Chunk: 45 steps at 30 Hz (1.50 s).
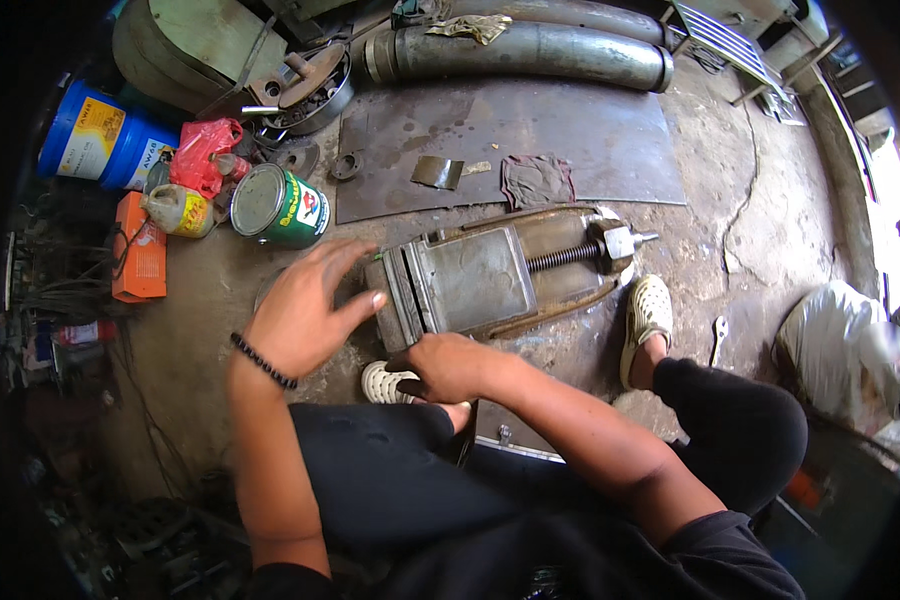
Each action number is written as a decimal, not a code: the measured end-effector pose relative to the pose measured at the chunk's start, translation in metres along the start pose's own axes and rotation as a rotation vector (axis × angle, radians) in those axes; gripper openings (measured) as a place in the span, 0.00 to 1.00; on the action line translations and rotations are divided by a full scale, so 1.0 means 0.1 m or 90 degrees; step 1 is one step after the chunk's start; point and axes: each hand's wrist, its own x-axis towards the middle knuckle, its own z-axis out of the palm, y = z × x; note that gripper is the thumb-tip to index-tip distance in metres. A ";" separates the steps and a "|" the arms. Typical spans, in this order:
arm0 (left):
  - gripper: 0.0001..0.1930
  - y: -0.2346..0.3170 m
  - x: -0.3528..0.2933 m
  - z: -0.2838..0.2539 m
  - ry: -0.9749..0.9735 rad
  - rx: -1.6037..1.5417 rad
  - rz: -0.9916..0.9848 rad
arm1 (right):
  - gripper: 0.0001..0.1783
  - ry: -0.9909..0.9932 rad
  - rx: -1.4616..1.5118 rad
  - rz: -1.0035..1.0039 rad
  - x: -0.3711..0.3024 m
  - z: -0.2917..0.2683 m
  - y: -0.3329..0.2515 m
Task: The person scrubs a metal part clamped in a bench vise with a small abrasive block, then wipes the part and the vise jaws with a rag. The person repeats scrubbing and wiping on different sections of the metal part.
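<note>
Head view: one metal vise lay assembled on the floor, screw fitted, jaws slightly parted with nothing visibly clamped, remaining work not shown; left hand, loosely spread, held nothing visible beside its left end; right hand curled at the near edge, grip unclear.

The right hand covers part of the left clog. Whether the left hand touches the machine vise — this cannot be told. The left-side clutter — too dark and blurred to separate its pieces.
</note>
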 end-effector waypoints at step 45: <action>0.28 -0.02 0.57 0.53 0.314 -1.094 -0.233 | 0.36 0.765 0.319 -0.156 -0.04 -1.13 -0.47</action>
